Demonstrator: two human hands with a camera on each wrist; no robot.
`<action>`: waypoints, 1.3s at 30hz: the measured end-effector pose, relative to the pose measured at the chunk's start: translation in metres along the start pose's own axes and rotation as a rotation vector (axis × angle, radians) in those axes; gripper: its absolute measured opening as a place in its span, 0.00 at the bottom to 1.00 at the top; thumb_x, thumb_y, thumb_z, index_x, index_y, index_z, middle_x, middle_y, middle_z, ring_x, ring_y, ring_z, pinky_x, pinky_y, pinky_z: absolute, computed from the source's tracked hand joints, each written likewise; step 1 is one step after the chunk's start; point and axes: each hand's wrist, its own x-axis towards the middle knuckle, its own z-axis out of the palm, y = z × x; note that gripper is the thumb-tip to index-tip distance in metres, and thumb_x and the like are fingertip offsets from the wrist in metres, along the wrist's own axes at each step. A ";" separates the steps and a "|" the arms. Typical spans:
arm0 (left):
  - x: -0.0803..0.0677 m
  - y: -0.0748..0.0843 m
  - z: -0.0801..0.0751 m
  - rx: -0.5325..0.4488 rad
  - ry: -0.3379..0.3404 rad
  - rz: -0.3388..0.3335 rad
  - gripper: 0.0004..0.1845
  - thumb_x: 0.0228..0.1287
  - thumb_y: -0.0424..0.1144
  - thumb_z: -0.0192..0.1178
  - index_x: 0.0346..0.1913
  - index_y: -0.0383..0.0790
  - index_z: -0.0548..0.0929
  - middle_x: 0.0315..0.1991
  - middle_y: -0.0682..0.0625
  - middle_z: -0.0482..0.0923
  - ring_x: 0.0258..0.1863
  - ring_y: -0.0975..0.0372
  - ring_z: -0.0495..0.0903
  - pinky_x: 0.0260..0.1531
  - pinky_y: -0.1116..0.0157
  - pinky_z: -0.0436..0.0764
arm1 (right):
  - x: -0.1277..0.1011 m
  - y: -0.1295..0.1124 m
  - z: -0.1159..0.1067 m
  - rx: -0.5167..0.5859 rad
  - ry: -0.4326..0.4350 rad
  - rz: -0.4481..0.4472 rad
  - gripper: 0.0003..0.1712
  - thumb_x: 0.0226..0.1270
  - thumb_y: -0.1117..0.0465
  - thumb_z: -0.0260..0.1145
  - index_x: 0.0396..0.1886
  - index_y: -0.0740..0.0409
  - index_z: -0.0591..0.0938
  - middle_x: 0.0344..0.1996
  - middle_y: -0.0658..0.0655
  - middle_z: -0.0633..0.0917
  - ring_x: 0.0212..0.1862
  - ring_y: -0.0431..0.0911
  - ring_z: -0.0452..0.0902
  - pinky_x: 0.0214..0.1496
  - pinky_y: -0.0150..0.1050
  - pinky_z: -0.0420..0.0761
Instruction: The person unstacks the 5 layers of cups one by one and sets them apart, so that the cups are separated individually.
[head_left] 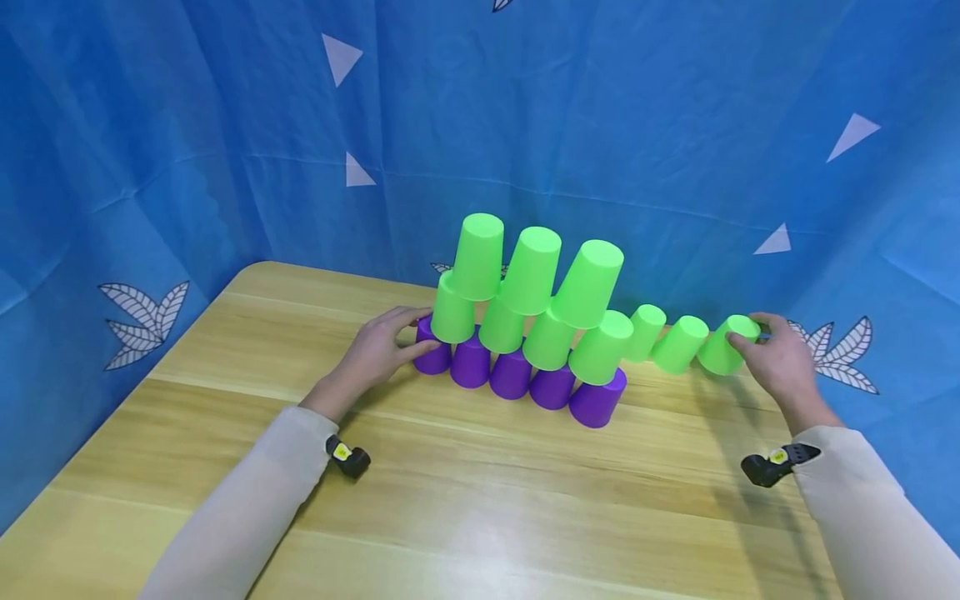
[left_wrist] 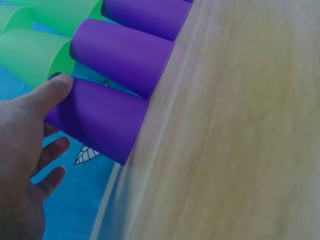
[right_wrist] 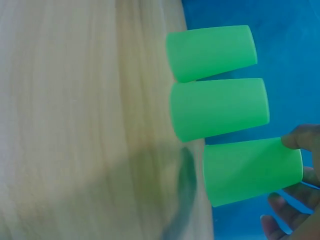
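A stack of upturned cups stands on the wooden table [head_left: 480, 500]: a bottom row of purple cups, a row of green cups [head_left: 547, 337] on them, and three green cups [head_left: 531, 268] on top. My left hand [head_left: 423, 333] holds the leftmost purple cup [head_left: 432, 357], thumb in front and fingers behind. In the left wrist view the thumb of that hand [left_wrist: 60, 115] presses near that purple cup's [left_wrist: 100, 117] closed end. Three more green cups stand in a line to the right. My right hand [head_left: 750, 327] grips the rightmost green cup [head_left: 720, 350]; in the right wrist view the hand [right_wrist: 295, 170] has thumb and fingers round that cup [right_wrist: 250, 170].
Blue cloth [head_left: 225, 125] with leaf and triangle prints hangs close behind and beside the table. The two other single green cups [head_left: 678, 343] stand between the stack and my right hand. Bare wood lies in front of the cups towards me.
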 end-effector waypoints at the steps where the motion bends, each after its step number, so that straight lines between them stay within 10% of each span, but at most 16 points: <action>1: 0.001 0.000 0.000 -0.001 0.001 0.003 0.33 0.62 0.57 0.64 0.65 0.43 0.76 0.59 0.46 0.78 0.57 0.51 0.77 0.60 0.48 0.74 | 0.000 0.001 0.001 0.003 -0.005 0.001 0.43 0.75 0.45 0.53 0.72 0.75 0.56 0.62 0.81 0.65 0.59 0.72 0.65 0.49 0.62 0.75; 39: 0.000 0.000 0.001 0.012 0.001 -0.006 0.32 0.62 0.56 0.66 0.65 0.45 0.76 0.58 0.48 0.78 0.58 0.52 0.76 0.60 0.49 0.74 | -0.002 0.013 0.009 -0.004 -0.069 -0.002 0.45 0.75 0.43 0.52 0.72 0.75 0.52 0.66 0.80 0.61 0.62 0.76 0.61 0.55 0.68 0.71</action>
